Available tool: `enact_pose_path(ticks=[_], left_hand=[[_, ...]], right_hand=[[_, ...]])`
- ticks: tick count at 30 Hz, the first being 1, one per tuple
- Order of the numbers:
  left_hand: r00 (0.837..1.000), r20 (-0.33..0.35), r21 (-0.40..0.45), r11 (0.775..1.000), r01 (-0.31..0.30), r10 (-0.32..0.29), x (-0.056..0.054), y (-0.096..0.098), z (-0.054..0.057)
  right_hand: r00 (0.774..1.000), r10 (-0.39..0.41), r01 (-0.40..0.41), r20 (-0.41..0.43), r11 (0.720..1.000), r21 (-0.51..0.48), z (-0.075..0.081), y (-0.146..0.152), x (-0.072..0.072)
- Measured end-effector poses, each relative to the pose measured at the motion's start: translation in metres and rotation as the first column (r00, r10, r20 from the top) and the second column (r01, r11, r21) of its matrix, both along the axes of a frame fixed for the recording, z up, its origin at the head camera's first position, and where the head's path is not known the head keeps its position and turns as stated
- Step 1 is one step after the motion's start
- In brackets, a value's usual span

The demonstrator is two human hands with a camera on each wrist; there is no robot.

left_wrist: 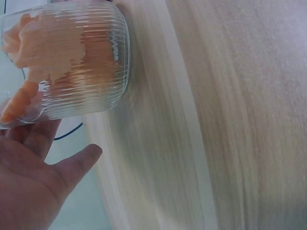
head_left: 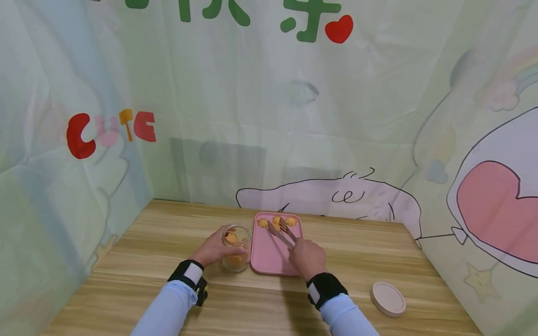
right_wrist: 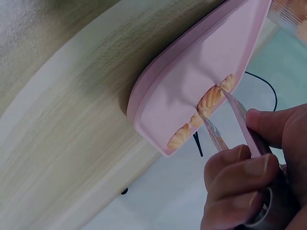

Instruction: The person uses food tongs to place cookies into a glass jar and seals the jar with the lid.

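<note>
A clear ribbed glass jar point(head_left: 236, 266) with orange-brown cookies point(left_wrist: 100, 57) inside stands left of a pink tray point(head_left: 269, 261). My left hand point(head_left: 214, 249) holds the jar from its left side, thumb in front and fingers partly hidden behind the glass. On the tray's far end lie golden piped cookies point(head_left: 291, 221) in a row. My right hand point(head_left: 308, 259) grips metal tongs point(right_wrist: 249, 129) with fork-like tips. In the right wrist view the two tips are parted and sit right at a ridged cookie point(right_wrist: 209, 99) in the row.
A round pale pink lid point(head_left: 388, 299) lies on the wooden table point(head_left: 235, 312) to the right of my right wrist. Printed cloth point(head_left: 269, 116) hangs behind the table and along both sides.
</note>
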State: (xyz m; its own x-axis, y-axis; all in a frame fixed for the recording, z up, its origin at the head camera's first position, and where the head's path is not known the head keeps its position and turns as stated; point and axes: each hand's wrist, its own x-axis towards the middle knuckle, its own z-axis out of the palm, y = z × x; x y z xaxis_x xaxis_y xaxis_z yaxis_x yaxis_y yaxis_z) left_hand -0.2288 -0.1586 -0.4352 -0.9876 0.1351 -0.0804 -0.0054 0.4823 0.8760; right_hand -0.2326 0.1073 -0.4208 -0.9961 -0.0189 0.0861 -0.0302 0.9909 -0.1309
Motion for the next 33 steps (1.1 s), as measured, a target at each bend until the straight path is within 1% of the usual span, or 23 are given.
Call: enact_pose_path(ticks=[3,9,11,13,15,18,20,22,24,28,31,33], left_hand=[[1.0,0.001,0.003,1.0,-0.001,0.001,0.0,0.001,0.001],[1.0,0.02,0.002,1.0,0.001,-0.001,0.006,-0.001,-0.008],[0.999,0.035,0.0,1.0,0.003,-0.003,0.007,-0.001,-0.01],[0.999,0.038,-0.01,1.0,0.011,-0.011,0.005,-0.003,-0.01],[0.999,0.032,-0.013,1.0,0.021,-0.021,0.0,-0.004,-0.008],[0.999,0.006,-0.006,0.999,0.035,-0.035,-0.008,-0.006,-0.002],[0.999,-0.006,0.006,0.999,0.044,-0.044,-0.014,-0.006,0.003],[0.999,-0.01,0.009,0.999,0.051,-0.051,-0.017,-0.007,0.006],[0.998,-0.006,0.01,0.998,0.056,-0.056,-0.017,-0.007,0.007],[0.998,0.005,0.009,0.998,0.058,-0.058,-0.014,-0.007,0.005],[0.999,0.018,0.015,0.999,0.05,-0.051,-0.012,-0.006,0.003],[0.998,0.028,0.021,0.999,0.047,-0.047,-0.01,-0.005,0.002]], right_hand=[[1.0,0.001,-0.001,-0.017,1.0,-0.005,0.0,0.002,0.001],[1.0,-0.003,0.003,0.025,1.0,-0.002,-0.011,0.002,0.011],[0.999,-0.001,0.001,0.042,1.0,-0.006,-0.013,0.003,0.013],[0.999,0.008,-0.008,0.035,1.0,-0.009,-0.012,0.004,0.015],[1.0,0.012,-0.011,0.022,1.0,-0.017,-0.008,0.005,0.014],[1.0,0.019,-0.019,-0.024,1.0,-0.018,0.001,0.007,0.012],[0.999,0.013,-0.014,-0.032,1.0,-0.026,0.009,0.008,0.009],[1.0,0.009,-0.01,-0.029,0.999,-0.036,0.014,0.01,0.007],[1.0,0.006,-0.007,-0.021,0.999,-0.052,0.017,0.011,0.007],[1.0,0.002,-0.003,-0.008,0.996,-0.087,0.022,0.011,0.012],[0.999,0.011,-0.015,-0.037,0.994,-0.105,0.026,0.012,0.018],[0.997,0.023,-0.031,-0.076,0.993,-0.112,0.029,0.013,0.023]])
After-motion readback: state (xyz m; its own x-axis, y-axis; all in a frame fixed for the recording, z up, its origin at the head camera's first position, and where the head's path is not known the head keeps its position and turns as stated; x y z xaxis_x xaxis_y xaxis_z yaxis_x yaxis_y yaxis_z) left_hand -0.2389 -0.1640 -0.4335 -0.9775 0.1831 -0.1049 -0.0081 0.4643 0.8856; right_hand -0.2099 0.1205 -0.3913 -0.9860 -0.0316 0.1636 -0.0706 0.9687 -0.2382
